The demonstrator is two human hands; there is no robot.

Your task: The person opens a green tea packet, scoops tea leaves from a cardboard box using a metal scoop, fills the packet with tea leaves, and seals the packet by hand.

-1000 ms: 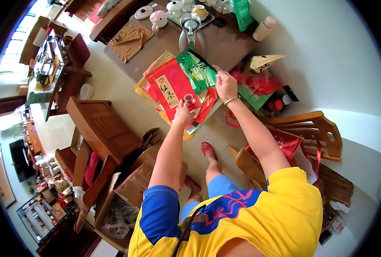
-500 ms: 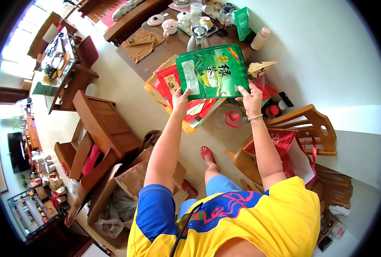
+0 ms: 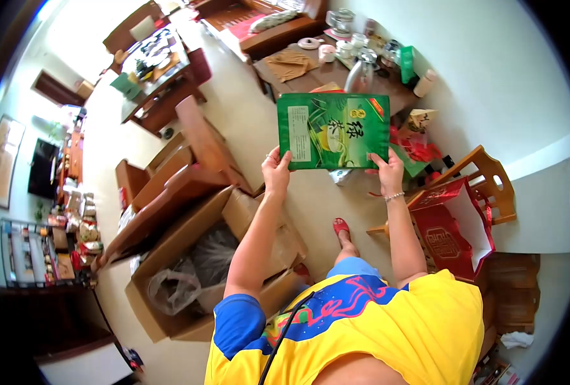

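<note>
Now cardboard box (image 3: 185,246) fuller in view, green packet (image 3: 333,131) pinched in left hand (image 3: 276,173) and right hand (image 3: 389,174).

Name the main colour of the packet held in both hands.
The packet is mainly green, seen best in the head view.

The pouch (image 3: 334,131) is smooth and glossy (plastic or foil, the sheen alone does not tell which). The pot (image 3: 361,72) looks like polished metal, the rag (image 3: 290,63) like matt, creased cloth. The box (image 3: 152,317) is dull cardboard; the wrap (image 3: 175,286), thin clear plastic, crumpled. The carrier (image 3: 440,232) seems stiff, smooth paper, the chair (image 3: 492,172) varnished wood, the shirt (image 3: 387,330) matt cloth. The floor (image 3: 317,199) is smooth, faintly shiny.
</note>
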